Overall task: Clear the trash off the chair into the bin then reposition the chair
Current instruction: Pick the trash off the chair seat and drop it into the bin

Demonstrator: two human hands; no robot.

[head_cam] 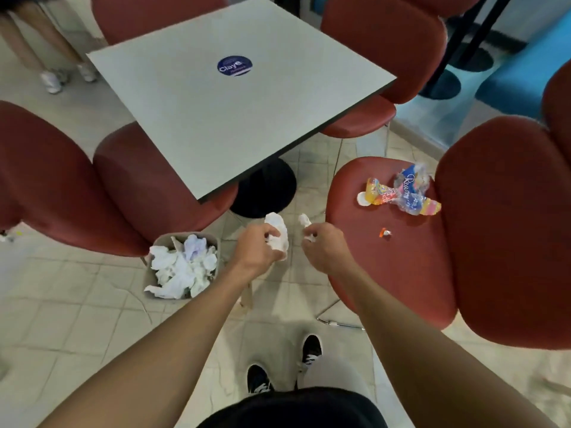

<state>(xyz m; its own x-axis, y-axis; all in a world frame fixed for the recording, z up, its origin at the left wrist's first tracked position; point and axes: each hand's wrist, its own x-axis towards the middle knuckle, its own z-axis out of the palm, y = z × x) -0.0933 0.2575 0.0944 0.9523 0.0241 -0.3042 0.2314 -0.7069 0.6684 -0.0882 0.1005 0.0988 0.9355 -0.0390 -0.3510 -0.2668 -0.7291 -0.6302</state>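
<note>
A red chair (386,273) stands at the right, its seat turned toward me. On the seat lie crumpled colourful plastic wrappers (401,194) and a small orange scrap (385,233). My left hand (258,248) is shut on a large crumpled white tissue (278,231), held above the floor between bin and chair. My right hand (321,245) is shut on a smaller white tissue piece (305,220), just left of the seat's edge. A grey bin (213,239) stuffed with white tissues sits on the floor at the left of my left hand.
A grey square table (234,109) with a blue round sticker and a black pedestal base stands ahead. Red chairs surround it at left, back and right. Another person's legs and shoes (55,78) are at the top left. Tiled floor lies below me.
</note>
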